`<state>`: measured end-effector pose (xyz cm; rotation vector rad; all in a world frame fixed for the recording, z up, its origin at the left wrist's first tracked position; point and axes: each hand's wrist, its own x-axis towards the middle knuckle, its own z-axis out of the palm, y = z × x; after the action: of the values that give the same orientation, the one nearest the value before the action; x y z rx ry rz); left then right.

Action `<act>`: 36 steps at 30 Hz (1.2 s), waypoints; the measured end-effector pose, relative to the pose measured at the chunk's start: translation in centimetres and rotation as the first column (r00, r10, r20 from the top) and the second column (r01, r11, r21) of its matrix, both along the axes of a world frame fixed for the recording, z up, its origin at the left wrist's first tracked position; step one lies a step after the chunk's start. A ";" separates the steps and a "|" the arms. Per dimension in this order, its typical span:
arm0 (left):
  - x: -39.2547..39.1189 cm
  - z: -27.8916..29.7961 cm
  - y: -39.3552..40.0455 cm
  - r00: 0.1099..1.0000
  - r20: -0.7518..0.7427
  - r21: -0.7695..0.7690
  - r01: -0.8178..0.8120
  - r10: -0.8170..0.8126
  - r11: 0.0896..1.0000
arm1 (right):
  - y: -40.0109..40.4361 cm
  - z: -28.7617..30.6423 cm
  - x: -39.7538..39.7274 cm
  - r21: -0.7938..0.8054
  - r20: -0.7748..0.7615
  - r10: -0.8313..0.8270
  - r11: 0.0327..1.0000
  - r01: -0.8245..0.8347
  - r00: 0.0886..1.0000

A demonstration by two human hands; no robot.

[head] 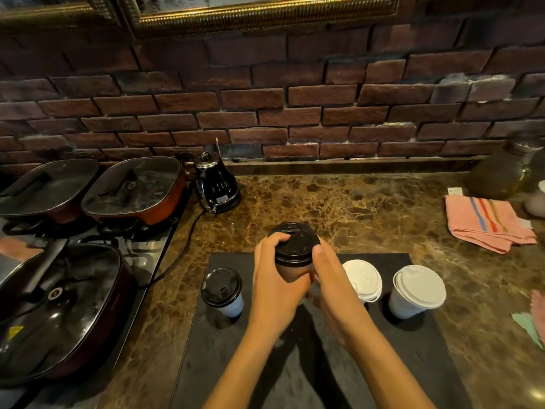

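Observation:
A brown paper cup [290,271] with a black lid [296,242] is held above a black mat [295,379] on the marble counter. My left hand [275,284] grips the cup's left side, its fingers curling over the lid's rim. My right hand [330,278] holds the cup's right side, thumb against the lid's edge. On the mat stand a white cup with a black lid [222,290] at the left and two white cups with white lids [364,278] [418,289] at the right.
A black electric kettle [216,184] stands at the back by the brick wall, its cord trailing forward. Three lidded pans [132,188] sit on the stove at the left. A striped pink cloth [486,221] and a dark jar [501,169] lie at the right.

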<state>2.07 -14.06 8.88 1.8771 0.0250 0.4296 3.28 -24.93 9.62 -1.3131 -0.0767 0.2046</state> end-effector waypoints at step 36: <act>-0.9 -12.5 3.6 0.913 -0.382 -0.589 -0.121 -0.144 0.799 | 2.5 -15.4 2.1 -0.127 -0.321 -0.091 0.990 0.053 0.943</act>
<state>1.18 -10.46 -3.60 1.2902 0.3938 -0.0097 5.38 -22.45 -5.74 -1.3803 0.2687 0.3660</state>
